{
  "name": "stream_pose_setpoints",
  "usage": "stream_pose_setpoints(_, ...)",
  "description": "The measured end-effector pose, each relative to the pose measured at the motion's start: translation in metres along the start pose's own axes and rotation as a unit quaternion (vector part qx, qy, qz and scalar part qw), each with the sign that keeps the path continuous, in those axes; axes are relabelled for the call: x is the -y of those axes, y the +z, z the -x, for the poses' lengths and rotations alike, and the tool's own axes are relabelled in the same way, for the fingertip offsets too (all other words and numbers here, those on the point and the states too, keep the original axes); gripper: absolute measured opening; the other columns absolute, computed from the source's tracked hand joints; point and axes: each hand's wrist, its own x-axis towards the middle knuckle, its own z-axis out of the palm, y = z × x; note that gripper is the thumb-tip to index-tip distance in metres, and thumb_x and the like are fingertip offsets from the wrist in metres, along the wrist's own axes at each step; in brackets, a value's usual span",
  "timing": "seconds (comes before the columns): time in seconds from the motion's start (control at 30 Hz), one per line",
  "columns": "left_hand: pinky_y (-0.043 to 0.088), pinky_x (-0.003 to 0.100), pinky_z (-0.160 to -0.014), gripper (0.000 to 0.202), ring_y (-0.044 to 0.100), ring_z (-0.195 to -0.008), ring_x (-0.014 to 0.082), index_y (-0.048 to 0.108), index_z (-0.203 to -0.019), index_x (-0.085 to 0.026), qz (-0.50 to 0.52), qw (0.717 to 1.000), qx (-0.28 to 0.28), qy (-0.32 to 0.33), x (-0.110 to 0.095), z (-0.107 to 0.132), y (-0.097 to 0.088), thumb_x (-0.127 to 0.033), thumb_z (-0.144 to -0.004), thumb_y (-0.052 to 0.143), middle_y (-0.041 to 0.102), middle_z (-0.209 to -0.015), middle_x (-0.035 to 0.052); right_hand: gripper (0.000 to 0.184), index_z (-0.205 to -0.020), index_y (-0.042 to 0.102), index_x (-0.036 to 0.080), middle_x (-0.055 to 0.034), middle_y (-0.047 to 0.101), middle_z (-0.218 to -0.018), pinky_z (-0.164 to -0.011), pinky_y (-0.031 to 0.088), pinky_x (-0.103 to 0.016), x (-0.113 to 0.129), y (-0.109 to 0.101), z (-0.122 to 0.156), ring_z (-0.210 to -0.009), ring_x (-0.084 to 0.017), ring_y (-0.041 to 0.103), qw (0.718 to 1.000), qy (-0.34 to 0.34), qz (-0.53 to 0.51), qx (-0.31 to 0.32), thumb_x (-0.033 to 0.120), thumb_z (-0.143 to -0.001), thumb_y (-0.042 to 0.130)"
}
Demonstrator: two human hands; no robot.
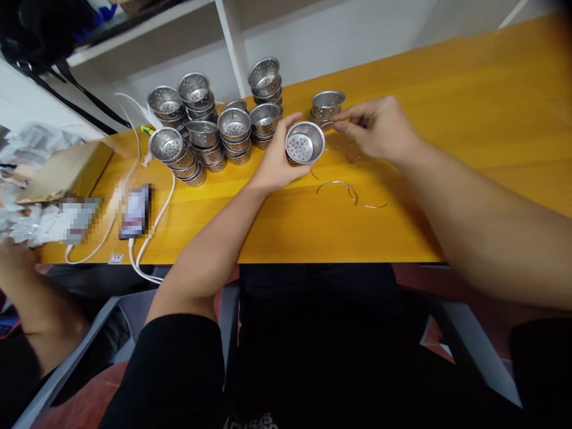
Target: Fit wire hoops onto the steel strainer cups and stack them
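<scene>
My left hand [274,164] is wrapped round a small perforated steel strainer cup [304,143], tilted so its holed bottom faces me. My right hand [379,126] is just right of the cup, fingers pinched on a thin wire handle [329,126] beside the cup's rim. Another steel cup [327,105] stands on the yellow table [447,119] just behind my hands. Loose wire handles [346,189] lie on the table in front of my hands.
Stacks of several more steel cups [210,131] stand at the back left. A phone [135,211] and white cables [156,226] lie at the left. Another person's hand [15,253] is by crumpled wrapping and a cardboard box [62,173]. White shelving [232,42] rises behind.
</scene>
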Motion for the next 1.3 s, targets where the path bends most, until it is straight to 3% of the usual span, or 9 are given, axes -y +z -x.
stream_pose_setpoints(0.17,0.056,0.069,-0.148,0.105,0.073,-0.162,0.0437,0.062,-0.172,-0.033,0.024,1.000,-0.017,0.010,0.011,-0.002,0.000,-0.098,-0.098,0.099,0.071,-0.165,0.0141,0.063,-0.129,0.094,0.039,-0.0062,0.075,-0.085,-0.086,0.075,-0.060,-0.005,0.000,0.001,-0.085,-0.035,0.076,0.999,0.040,0.013,-0.035,0.099,-0.120,0.077)
stream_pose_setpoints(0.33,0.058,0.068,-0.145,0.119,0.079,-0.149,0.0386,0.058,-0.168,-0.031,0.071,0.996,-0.040,-0.024,0.011,-0.006,0.005,-0.111,-0.090,0.096,0.075,-0.149,0.0093,0.066,-0.118,0.086,0.033,-0.0058,0.068,-0.079,-0.076,0.074,-0.060,0.007,0.011,0.002,-0.070,-0.031,0.069,0.998,0.037,0.013,-0.055,0.098,-0.122,0.077)
stream_pose_setpoints(0.43,0.055,0.070,-0.148,0.122,0.077,-0.156,0.0402,0.050,-0.176,-0.031,0.078,0.996,-0.033,-0.023,0.015,-0.007,0.008,-0.112,-0.094,0.090,0.073,-0.154,0.0114,0.053,-0.114,0.083,0.033,-0.0040,0.066,-0.077,-0.072,0.073,-0.059,0.012,0.014,0.002,-0.066,-0.029,0.066,0.997,0.040,0.009,-0.059,0.085,-0.123,0.086)
stream_pose_setpoints(0.53,0.054,0.069,-0.149,0.121,0.075,-0.163,0.0404,0.042,-0.183,-0.033,0.096,0.995,-0.035,-0.005,0.029,-0.006,0.012,-0.111,-0.101,0.083,0.069,-0.164,0.0144,0.041,-0.117,0.082,0.034,-0.0040,0.071,-0.081,-0.078,0.076,-0.059,0.013,0.016,0.004,-0.073,-0.032,0.075,0.997,0.057,-0.014,-0.041,0.074,-0.123,0.091)
stream_pose_setpoints(0.7,0.056,0.065,-0.149,0.117,0.075,-0.166,0.0383,0.033,-0.192,-0.037,0.132,0.990,-0.025,0.033,0.050,-0.005,0.018,-0.111,-0.109,0.070,0.066,-0.175,0.0150,0.045,-0.121,0.082,0.035,-0.0046,0.081,-0.083,-0.073,0.076,-0.058,0.016,0.017,0.007,-0.069,-0.033,0.079,0.993,0.093,-0.060,-0.029,0.080,-0.121,0.091)
stream_pose_setpoints(0.8,0.053,0.067,-0.151,0.117,0.068,-0.176,0.0410,0.030,-0.197,-0.037,0.124,0.991,-0.010,0.043,0.046,-0.006,0.018,-0.107,-0.112,0.069,0.059,-0.185,0.0170,0.047,-0.119,0.084,0.038,-0.0079,0.088,-0.096,-0.084,0.080,-0.062,0.019,0.015,0.007,-0.085,-0.038,0.085,0.995,0.068,-0.052,-0.048,0.085,-0.120,0.088)
stream_pose_setpoints(0.97,0.052,0.072,-0.150,0.115,0.071,-0.166,0.0424,0.056,-0.179,-0.032,0.091,0.995,-0.035,0.018,0.032,-0.005,0.014,-0.109,-0.099,0.087,0.069,-0.168,0.0165,0.055,-0.113,0.087,0.038,-0.0109,0.089,-0.109,-0.103,0.078,-0.067,0.022,0.014,0.005,-0.102,-0.039,0.085,0.997,0.031,0.001,-0.068,0.093,-0.118,0.086)
stream_pose_setpoints(1.17,0.059,0.067,-0.146,0.115,0.080,-0.154,0.0372,0.051,-0.179,-0.031,0.099,0.995,-0.029,0.011,0.028,-0.002,0.014,-0.106,-0.101,0.089,0.073,-0.161,0.0139,0.068,-0.118,0.087,0.033,-0.0101,0.081,-0.100,-0.092,0.075,-0.061,0.021,0.018,0.003,-0.086,-0.033,0.076,0.998,0.019,-0.002,-0.068,0.101,-0.118,0.081)
stream_pose_setpoints(1.3,0.060,0.069,-0.146,0.117,0.080,-0.159,0.0389,0.046,-0.185,-0.030,0.085,0.996,-0.029,-0.016,0.009,-0.003,0.012,-0.106,-0.105,0.085,0.074,-0.165,0.0166,0.069,-0.121,0.088,0.033,-0.0085,0.077,-0.091,-0.085,0.074,-0.060,0.022,0.017,0.002,-0.080,-0.032,0.073,0.997,0.011,-0.017,-0.075,0.102,-0.115,0.084)
